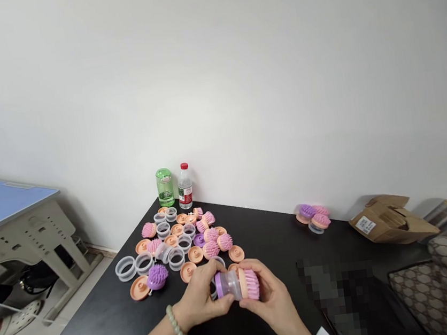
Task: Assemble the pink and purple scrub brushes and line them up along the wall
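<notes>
Scrub brush (234, 285) was held in the air just above the near part of the black desk (264, 243), between both hands. Its long axis ran almost level, across the view. The lilac end cap and clear cylinder lay toward the left hand (200, 296); the peach head with pink bristles lay toward the right hand (269, 305). Both grips were together and clamped on the brush: left fingers (223, 304) around the cylinder near the cap, right fingers (258, 299) around the bristle end. The hands nearly met at mid-body. A bead bracelet (175, 323) sat on the left wrist.

Toward the desk's back-left corner lay a loose spread of clear plastic rings (125, 268), peach discs (139, 288) and pink and purple bristle heads (157, 276). A green bottle (165, 187) and a water bottle (185, 188) stood at that corner against the white wall (212, 72). A smaller cluster of brush parts (312, 218) sat along the back edge, with cardboard packaging (391, 221) near the back-right corner. A blue-topped desk (10, 205) stood off to the left.
</notes>
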The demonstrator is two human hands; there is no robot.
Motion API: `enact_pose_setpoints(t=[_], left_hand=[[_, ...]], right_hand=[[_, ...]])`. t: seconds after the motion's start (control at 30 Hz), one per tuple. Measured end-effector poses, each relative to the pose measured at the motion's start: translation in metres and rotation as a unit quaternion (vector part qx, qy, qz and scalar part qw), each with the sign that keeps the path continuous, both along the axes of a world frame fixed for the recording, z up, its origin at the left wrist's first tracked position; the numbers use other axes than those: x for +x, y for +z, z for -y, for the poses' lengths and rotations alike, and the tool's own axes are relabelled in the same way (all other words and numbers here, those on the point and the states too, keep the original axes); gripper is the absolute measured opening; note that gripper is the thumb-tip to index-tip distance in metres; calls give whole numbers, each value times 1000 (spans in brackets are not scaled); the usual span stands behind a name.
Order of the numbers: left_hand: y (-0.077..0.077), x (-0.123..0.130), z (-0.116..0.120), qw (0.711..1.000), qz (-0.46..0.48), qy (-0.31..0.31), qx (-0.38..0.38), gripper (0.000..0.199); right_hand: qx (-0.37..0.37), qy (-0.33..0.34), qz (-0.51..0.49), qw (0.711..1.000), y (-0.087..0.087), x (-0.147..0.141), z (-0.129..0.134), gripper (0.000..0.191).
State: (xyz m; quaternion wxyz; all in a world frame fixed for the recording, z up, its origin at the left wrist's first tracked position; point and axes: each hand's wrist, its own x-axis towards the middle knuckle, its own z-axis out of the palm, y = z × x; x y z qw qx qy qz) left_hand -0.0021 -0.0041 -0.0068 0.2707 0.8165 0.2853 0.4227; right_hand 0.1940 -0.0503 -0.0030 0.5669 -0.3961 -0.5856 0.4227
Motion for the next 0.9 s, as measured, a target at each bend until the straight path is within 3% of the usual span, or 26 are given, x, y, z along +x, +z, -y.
enact_pose_setpoints(t=[0.1, 0.2, 0.3, 0.4, 0.6, 0.7, 0.8, 0.9], left_hand=[[4, -3, -1, 999, 27, -17, -32, 31], [7, -5, -2, 997, 54, -11, -56, 36], [4, -4, -3, 993, 89, -7, -76, 40], [-1, -2, -5, 985, 137, -22, -100, 41], [-5, -5, -8, 988, 115, -43, -92, 56], [-2, -6, -6, 992, 89, -52, -71, 49], [-3, -4, -4, 990, 100, -41, -87, 44], [-5, -3, -5, 988, 110, -31, -102, 45]], right_hand=[[17, -36, -2, 999, 4, 6, -1, 46], [-14, -114, 31, 993, 2, 20, -7, 45], [-59, -189, 141, 970, -7, 38, -14, 40], [-55, -230, 250, 939, -20, 50, -19, 34], [-29, -249, 295, 922, -40, 47, -23, 38], [-28, -233, 296, 926, -47, 43, -24, 49], [-16, -215, 294, 931, -47, 41, -24, 55], [23, -232, 280, 931, -36, 40, -23, 46]])
